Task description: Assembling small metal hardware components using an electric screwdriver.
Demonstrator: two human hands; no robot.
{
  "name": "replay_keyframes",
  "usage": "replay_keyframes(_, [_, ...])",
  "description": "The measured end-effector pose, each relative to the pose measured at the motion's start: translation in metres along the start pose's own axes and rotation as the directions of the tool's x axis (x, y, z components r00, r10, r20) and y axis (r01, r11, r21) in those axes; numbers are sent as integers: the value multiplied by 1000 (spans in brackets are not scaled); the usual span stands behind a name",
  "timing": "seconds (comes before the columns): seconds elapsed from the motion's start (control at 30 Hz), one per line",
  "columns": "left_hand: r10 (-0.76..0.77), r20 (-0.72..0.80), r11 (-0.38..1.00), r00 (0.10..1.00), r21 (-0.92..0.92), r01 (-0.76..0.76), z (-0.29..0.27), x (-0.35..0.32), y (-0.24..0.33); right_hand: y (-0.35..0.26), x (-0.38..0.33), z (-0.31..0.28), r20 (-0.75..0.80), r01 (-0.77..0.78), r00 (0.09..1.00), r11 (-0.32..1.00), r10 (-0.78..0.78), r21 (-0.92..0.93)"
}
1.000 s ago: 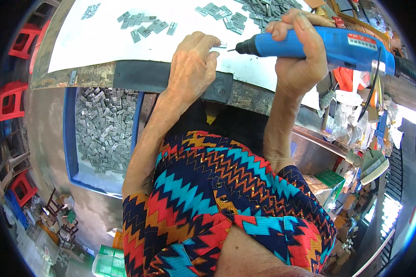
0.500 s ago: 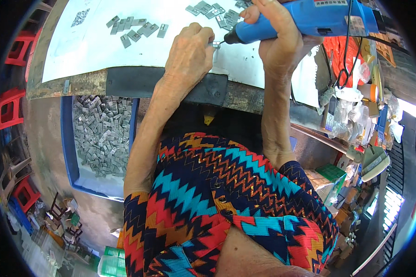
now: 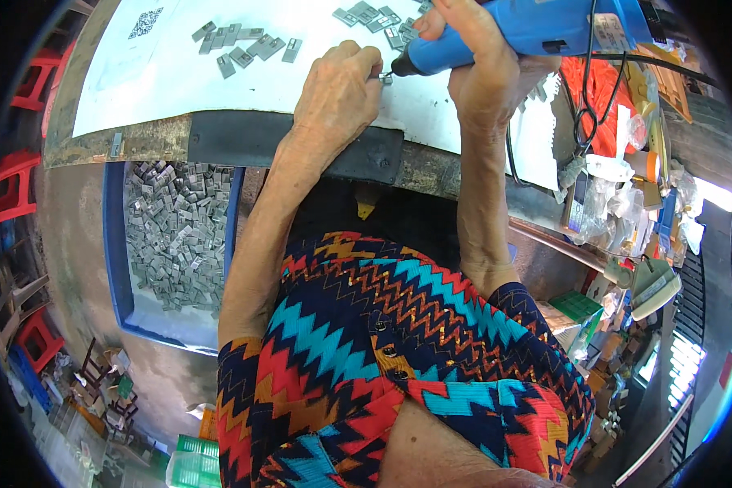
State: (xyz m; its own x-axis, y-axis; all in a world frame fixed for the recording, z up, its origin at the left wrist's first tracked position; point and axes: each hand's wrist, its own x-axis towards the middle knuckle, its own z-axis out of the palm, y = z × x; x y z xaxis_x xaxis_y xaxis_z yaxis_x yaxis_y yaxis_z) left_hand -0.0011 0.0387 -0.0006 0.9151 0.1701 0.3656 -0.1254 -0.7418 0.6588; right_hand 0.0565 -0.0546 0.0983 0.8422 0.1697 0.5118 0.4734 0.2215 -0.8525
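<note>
My left hand (image 3: 337,93) rests on the white work surface (image 3: 187,89), its fingertips pinching a small grey metal piece (image 3: 385,79). My right hand (image 3: 480,69) grips a blue electric screwdriver (image 3: 512,37), held nearly level, with its dark tip touching that piece. A black cord (image 3: 584,73) hangs from the tool. Several more small grey metal pieces lie in a row (image 3: 244,45) to the left and in a cluster (image 3: 374,20) beyond my hands.
A blue bin (image 3: 171,236) full of grey metal pieces sits below the bench at left. Orange items, plastic bags and boxes (image 3: 626,179) crowd the right side. Red stools (image 3: 16,187) stand on the floor at left. A black strip (image 3: 293,146) edges the bench.
The view has shifted down, so both hands and the screwdriver now sit higher in the picture. The tool's tip has closed in on the piece pinched in my left hand.
</note>
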Motion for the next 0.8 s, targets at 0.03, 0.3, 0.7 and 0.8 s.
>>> replay_keyframes(0.03, [-2,7,1000,1000,3,2,0,1,2,10,3,0,39,74,995,953,-89,294])
replay_keyframes(0.3, [-13,-2,1000,1000,-7,13,0,0,1,2,0,2,5,14,1000,1000,-14,-17])
replay_keyframes(0.7, [-29,-1,999,1000,-29,29,1,0,2,14,2,4,80,94,983,821,-167,564])
replay_keyframes(0.8, [-30,10,1000,1000,-1,30,0,0,2,-2,-1,4,29,3,1000,1000,-4,31])
